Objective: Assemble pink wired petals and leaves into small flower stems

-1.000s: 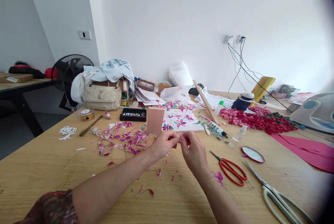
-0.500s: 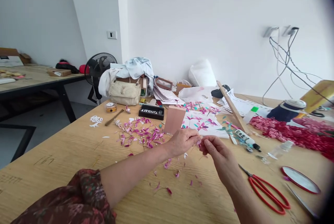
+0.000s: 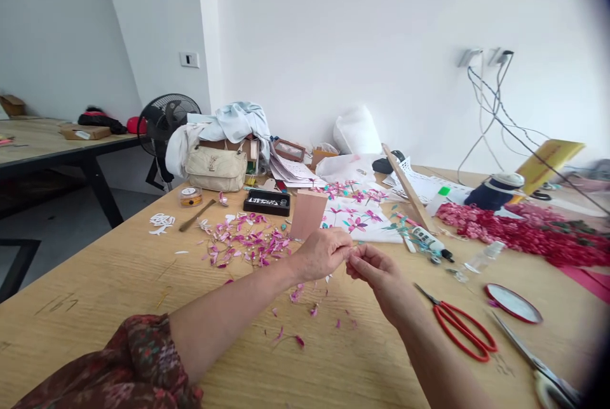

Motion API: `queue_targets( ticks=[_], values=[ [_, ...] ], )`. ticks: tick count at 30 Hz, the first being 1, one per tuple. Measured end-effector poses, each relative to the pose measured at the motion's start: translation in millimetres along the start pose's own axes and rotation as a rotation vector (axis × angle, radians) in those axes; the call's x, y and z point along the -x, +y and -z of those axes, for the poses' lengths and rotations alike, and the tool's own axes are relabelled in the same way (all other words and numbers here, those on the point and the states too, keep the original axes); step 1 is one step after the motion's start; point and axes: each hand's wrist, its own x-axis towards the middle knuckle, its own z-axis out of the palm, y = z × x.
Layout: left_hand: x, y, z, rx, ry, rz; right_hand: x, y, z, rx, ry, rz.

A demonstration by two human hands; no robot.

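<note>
Above the middle of the table, my left hand (image 3: pixel 320 253) and my right hand (image 3: pixel 374 269) meet at the fingertips, both closed in a pinch. The right fingers hold a small pink flower piece, now mostly covered by the fingers. What the left fingertips grip is too small to make out. Loose pink and magenta petals (image 3: pixel 260 241) with thin stems lie in a heap left of my hands. A few more petal pieces (image 3: pixel 298 341) are scattered below them. Behind my hands stands a pinkish block (image 3: pixel 307 213), beside a white sheet bearing finished pink flowers (image 3: pixel 356 225).
Red-handled scissors (image 3: pixel 464 329), a red-rimmed round dish (image 3: pixel 513 303) and silver scissors (image 3: pixel 524 345) lie at right. Further back are a glue bottle (image 3: pixel 429 241), a clear bottle (image 3: pixel 483 258), red flower bunches (image 3: pixel 500 225) and a wooden bar (image 3: pixel 407 190). A black tray (image 3: pixel 267 202) and handbag (image 3: pixel 216 167) sit back left.
The view has turned slightly right, so the table things appear further left. My hands remain pinched together; the pink bit at the right fingertips shows less than before.
</note>
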Motion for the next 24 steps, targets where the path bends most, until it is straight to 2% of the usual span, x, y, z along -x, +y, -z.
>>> queue_targets(
  ticks=[3,5,8,10,13,19,24],
  values=[
    [0.3,-0.4,-4.3,-0.031,0.061,0.081,-0.4,-1.8,-2.6,-0.014,0.052,-0.019],
    [0.9,-1.3,-4.8,0.053,0.065,0.139,0.1,-2.4,-3.1,-0.027,0.06,-0.038],
    [1.7,-4.8,-1.6,0.243,-0.007,0.173,1.8,-3.4,-1.2,-0.029,0.025,-0.039],
    [1.9,-6.9,0.8,0.276,-0.055,0.187,2.4,-4.5,0.5,-0.012,0.0,-0.018],
    [1.4,-7.1,1.5,0.19,-0.059,0.196,1.9,-5.8,1.2,0.019,-0.001,0.002],
    [0.1,2.7,-1.5,0.104,0.049,0.186,1.8,-8.4,-1.4,0.047,-0.016,0.016],
    [1.7,14.3,-0.6,0.0,0.036,0.085,9.6,-18.2,-1.5,0.045,-0.037,0.022]
  ],
)
